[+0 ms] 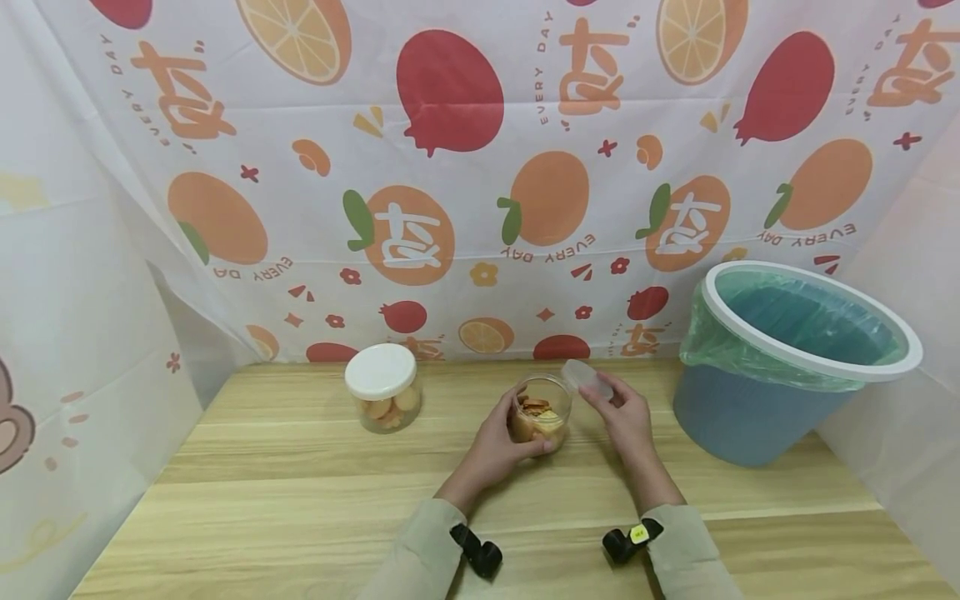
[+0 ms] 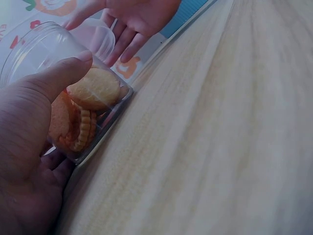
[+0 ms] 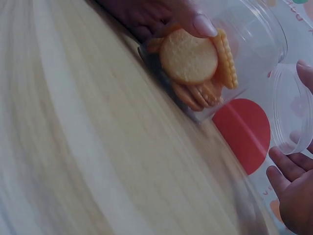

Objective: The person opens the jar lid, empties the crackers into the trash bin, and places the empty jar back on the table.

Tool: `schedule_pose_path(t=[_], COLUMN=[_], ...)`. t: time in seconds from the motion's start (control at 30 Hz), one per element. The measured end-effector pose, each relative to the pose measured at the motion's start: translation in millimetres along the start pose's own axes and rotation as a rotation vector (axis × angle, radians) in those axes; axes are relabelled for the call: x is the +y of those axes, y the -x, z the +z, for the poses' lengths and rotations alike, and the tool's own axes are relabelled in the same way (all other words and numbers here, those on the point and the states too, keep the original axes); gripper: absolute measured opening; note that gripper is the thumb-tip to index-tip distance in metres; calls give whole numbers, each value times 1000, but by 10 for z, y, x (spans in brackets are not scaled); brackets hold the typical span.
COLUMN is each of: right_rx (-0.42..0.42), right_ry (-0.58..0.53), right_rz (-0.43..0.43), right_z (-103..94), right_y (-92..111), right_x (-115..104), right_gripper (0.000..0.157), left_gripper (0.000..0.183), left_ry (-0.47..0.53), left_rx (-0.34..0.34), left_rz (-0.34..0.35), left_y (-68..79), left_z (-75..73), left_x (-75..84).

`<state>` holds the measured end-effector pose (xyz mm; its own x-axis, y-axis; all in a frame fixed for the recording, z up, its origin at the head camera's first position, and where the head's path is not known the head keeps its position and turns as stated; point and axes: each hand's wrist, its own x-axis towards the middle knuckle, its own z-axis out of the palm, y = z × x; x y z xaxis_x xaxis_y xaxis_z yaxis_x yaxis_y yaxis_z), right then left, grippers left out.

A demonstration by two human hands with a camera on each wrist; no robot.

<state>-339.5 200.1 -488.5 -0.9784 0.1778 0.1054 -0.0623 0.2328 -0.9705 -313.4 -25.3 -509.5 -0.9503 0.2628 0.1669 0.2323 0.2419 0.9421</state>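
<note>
My left hand (image 1: 495, 446) grips a clear jar (image 1: 558, 417), its thumb across the near side. Inside the jar lie crackers (image 3: 190, 56), some round and some with ridged edges; they fill the lower part. The jar's mouth is uncovered and its base is at the tabletop. Just right of the rim, my right hand (image 1: 628, 417) pinches a translucent plastic lid (image 1: 581, 375) at its edge, tilted and off the jar. In the right wrist view, the thumb is at one side of this lid and fingertips (image 3: 279, 156) at the other.
A second clear jar (image 1: 382, 408) of crackers, with a white cap (image 1: 381, 372), stands to the left on the wooden table (image 1: 315, 508). On the right is a blue bin (image 1: 738, 417) with a green liner and white rim. A fruit-print cloth (image 1: 480, 179) hangs behind.
</note>
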Motion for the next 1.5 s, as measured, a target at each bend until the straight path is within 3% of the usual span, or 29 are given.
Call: schedule_pose_path(t=[0.63, 1.5], right_rx=[14, -1], right_ry=[17, 243], right_rz=[21, 7], right_z=[-64, -65], right_y=[-31, -47], right_x=[127, 263], right_gripper=[80, 88], left_gripper=[98, 97], left_ry=[5, 6], left_rx=[-6, -8], left_rz=[6, 9], left_y=[-7, -3], left_z=[0, 7], left_x=[-1, -3])
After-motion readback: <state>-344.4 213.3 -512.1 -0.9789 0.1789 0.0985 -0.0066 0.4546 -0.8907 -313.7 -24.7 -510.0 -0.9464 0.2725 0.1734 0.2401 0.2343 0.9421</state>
